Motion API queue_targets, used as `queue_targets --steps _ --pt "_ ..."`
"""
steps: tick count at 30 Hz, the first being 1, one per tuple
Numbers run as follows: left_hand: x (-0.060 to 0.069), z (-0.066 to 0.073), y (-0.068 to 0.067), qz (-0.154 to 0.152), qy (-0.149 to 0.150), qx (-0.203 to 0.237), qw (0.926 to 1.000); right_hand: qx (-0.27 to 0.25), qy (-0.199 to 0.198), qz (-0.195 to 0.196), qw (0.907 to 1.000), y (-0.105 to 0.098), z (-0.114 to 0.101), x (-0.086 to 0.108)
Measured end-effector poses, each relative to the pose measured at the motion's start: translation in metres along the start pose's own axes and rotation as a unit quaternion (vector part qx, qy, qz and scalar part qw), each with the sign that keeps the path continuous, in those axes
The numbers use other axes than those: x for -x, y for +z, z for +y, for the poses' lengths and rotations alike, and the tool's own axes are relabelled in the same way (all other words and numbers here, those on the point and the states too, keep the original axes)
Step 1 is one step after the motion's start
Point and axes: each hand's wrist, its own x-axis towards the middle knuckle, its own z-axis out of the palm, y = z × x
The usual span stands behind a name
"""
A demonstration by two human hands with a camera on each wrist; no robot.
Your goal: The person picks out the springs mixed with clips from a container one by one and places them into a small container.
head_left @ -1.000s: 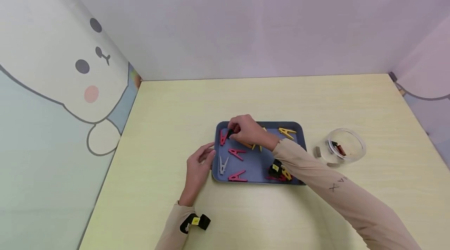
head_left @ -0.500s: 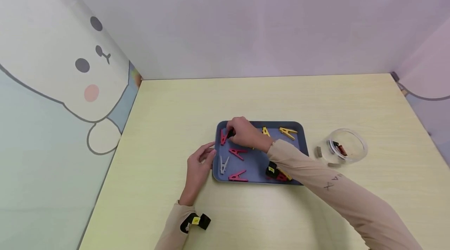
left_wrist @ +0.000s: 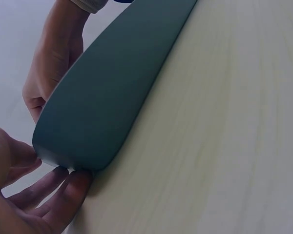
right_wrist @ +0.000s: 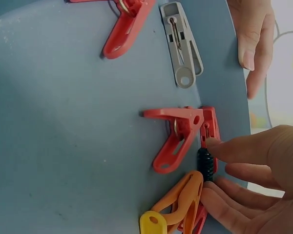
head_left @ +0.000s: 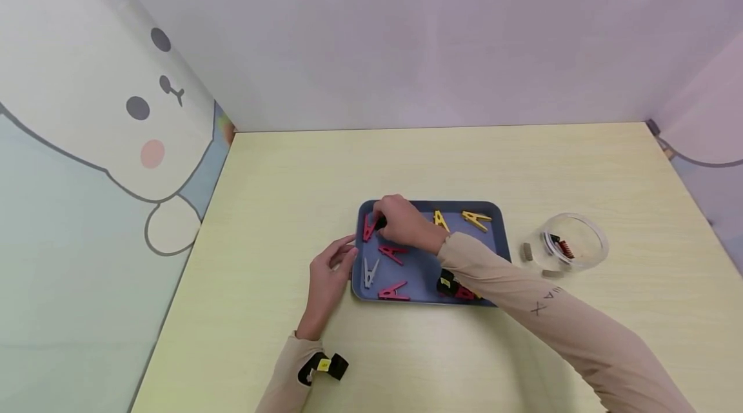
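Note:
In the head view my right hand (head_left: 402, 222) is over the upper left of the blue tray (head_left: 418, 297). Its thumb and fingers pinch a small black ridged piece (right_wrist: 205, 165), seen in the right wrist view against a red clothespin (right_wrist: 211, 127). Beside it lie another red clothespin (right_wrist: 173, 134), an orange clothespin (right_wrist: 188, 197) and a yellow one (right_wrist: 153, 224). A grey clothespin (right_wrist: 179, 48) lies along the same wall. My left hand (head_left: 327, 277) touches the tray's left end from outside, its fingertips (left_wrist: 75, 187) against the wall with fingers mostly extended.
To the right stands a clear round container (head_left: 592, 242) with small red and black ridged pieces in it. Two small greyish-brown blocks lie by it, one block (head_left: 527, 251) nearer the tray. Yellow clothespins (head_left: 477, 219) lie in the tray's far right. A wall backs the table.
My right hand has shifted slightly left and toward me, uncovering more of a yellow clothespin; the orange one is now covered in the head view. My left hand stays put.

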Motion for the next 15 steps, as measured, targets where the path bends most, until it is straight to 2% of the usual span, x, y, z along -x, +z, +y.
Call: queue_targets --steps 8,15 --pt "-0.0002 0.0005 -0.0006 -0.001 -0.013 -0.007 0.9999 0.032 0.025 0.000 0.9992 0.0004 -0.0065 -0.0032" --pt "-0.0002 0.0007 -0.0003 -0.002 -0.010 -0.005 0.9999 0.044 0.049 0.000 0.9979 0.0032 -0.0093 -0.0078"
